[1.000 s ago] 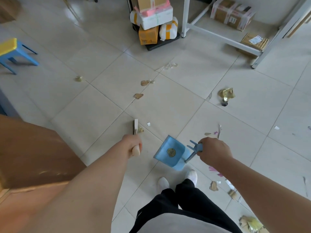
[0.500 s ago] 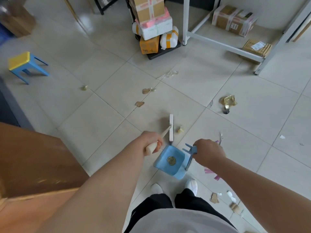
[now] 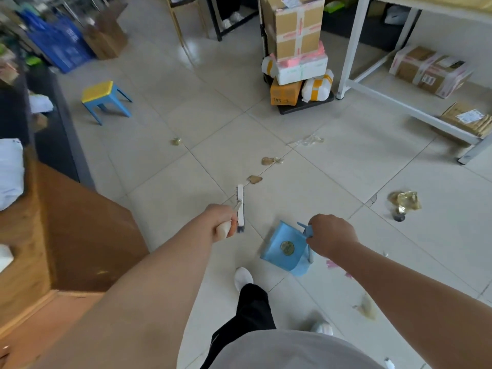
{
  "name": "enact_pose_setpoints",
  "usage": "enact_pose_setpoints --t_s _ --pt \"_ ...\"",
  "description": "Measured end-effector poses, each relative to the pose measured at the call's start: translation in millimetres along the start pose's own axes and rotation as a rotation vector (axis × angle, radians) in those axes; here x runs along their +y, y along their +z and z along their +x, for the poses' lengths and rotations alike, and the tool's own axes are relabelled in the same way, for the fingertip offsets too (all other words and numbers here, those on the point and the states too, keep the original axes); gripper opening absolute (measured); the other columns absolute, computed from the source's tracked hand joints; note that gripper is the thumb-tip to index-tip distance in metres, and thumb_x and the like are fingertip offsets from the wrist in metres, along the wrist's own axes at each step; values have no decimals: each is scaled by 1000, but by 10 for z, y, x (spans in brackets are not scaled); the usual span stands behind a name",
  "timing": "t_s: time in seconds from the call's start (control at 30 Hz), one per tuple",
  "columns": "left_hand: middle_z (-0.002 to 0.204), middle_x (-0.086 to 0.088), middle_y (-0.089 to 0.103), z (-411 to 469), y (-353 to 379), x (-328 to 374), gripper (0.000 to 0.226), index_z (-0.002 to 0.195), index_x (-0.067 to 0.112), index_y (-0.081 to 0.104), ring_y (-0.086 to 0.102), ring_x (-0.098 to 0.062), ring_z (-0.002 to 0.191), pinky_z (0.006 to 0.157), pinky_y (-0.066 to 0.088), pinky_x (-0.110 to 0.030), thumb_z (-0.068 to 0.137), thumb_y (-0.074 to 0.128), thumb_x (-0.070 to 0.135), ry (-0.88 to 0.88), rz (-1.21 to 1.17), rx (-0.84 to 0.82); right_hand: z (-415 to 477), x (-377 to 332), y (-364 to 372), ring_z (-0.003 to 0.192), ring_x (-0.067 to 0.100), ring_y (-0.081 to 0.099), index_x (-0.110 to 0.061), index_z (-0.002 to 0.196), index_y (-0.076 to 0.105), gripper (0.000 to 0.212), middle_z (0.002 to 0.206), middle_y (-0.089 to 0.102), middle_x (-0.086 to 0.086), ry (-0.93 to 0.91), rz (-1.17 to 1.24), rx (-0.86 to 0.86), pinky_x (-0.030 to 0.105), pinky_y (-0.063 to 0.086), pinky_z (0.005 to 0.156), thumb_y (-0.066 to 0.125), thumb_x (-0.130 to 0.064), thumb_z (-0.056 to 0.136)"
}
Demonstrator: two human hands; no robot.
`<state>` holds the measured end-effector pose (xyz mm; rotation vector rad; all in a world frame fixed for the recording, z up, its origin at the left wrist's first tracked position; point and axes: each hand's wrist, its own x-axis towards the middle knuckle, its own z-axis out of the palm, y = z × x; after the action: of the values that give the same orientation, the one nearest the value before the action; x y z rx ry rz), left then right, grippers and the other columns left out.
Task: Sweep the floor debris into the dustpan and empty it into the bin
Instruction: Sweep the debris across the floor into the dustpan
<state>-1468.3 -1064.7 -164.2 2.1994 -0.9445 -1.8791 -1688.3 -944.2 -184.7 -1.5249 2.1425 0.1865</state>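
Debris [image 3: 367, 307] lay closest in: a yellowish scrap on the pale floor tiles [image 3: 439, 249] beside the right forearm. Pink shreds [image 3: 331, 263] lay a little farther on. A white shoe [image 3: 242, 278] stood to their left.

Between shoe and shreds hung the blue dustpan [image 3: 279, 258]. It was tilted, its open face turned up toward the camera, with a round gold-green disc on that face (sticker or litter, I could not tell which). Whether its lower edge touched the tiles could not be made out. The right hand [image 3: 331, 235] gripped the dustpan's handle, fingers curled tight round it.

To the left, beside a brown wooden cabinet [image 3: 80, 222], the left hand [image 3: 222, 218] had its fingers wrapped round the pale handle of a brush [image 3: 240, 206]. The brush's white head pointed away from the person. Near its tip, but apart from it, sat a brown scrap [image 3: 254, 179]. A second brown scrap [image 3: 267, 161] lay along the same grout line, and a clear plastic wrapper [image 3: 306, 140] lay past that. A crumpled gold foil [image 3: 406, 200] lay well off to the right, and a small gold ball [image 3: 176, 141] off to the left.

Farther back stood a blue stool [image 3: 103, 98] with a yellow seat, a stack of taped parcels [image 3: 298, 49] and a white table frame [image 3: 351, 49].
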Motion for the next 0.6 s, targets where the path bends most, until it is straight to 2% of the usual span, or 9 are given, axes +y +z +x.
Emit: enact_pose_setpoints --t_s 0.1,0.2,0.27,0.33,0.4,0.47,0.53,0.6 --pt "75 -14 54 210 -419 19 11 81 -1 52 45 -12 29 37 40 -12 88 47 -7 5 6 64 272 -331 -83 87 22 61 -20 106 64 21 98 66 1 -26 -16 5 28 47 70 58 -23 86" --pt "72 -11 56 390 -822 121 15 72 -1 53 47 -18 46 46 41 -18 82 49 -11 2 23 92 587 -680 -137 85 21 57 -21 106 64 21 98 65 0 -43 -21 12 27 44 69 57 -25 87" --pt "74 -12 57 502 -1082 238 12 65 0 52 45 -20 50 55 39 -22 66 55 -11 0 -11 101 815 -925 -172 84 20 57 -21 106 64 20 99 65 -1 -44 -19 10 27 44 69 58 -26 87" --pt "81 -15 57 644 -1364 345 15 63 0 50 45 -20 49 57 38 -22 54 53 -10 -16 -67 122 1046 -1191 -211 87 19 60 -21 104 65 19 96 66 -2 -45 -9 6 27 48 70 59 -27 86" --pt "82 -17 55 786 -1650 428 15 67 1 49 47 -18 39 47 41 -18 69 53 -13 -27 -148 127 1259 -1460 -267 87 19 62 -22 100 66 17 93 66 -3 -52 -1 3 27 50 70 59 -27 85" --pt "76 -15 52 931 -1913 500 19 75 2 49 47 -13 26 36 42 -13 88 44 -10 -37 -257 126 1445 -1721 -325 85 19 63 -22 96 67 14 90 66 -3 -65 0 1 26 48 67 60 -27 85" --pt "75 -14 51 1066 -2121 558 17 79 2 50 46 -10 23 32 41 -12 91 43 -8 -51 -292 123 1597 -1934 -375 82 19 63 -22 92 67 12 86 66 -2 -79 -2 2 26 45 64 59 -27 84" --pt "75 -14 52 1135 -2265 609 16 75 2 50 48 -13 29 36 42 -14 84 50 -11 -61 -278 122 1727 -2106 -418 80 19 63 -23 90 67 10 84 66 -3 -89 -10 4 25 44 62 60 -27 84"
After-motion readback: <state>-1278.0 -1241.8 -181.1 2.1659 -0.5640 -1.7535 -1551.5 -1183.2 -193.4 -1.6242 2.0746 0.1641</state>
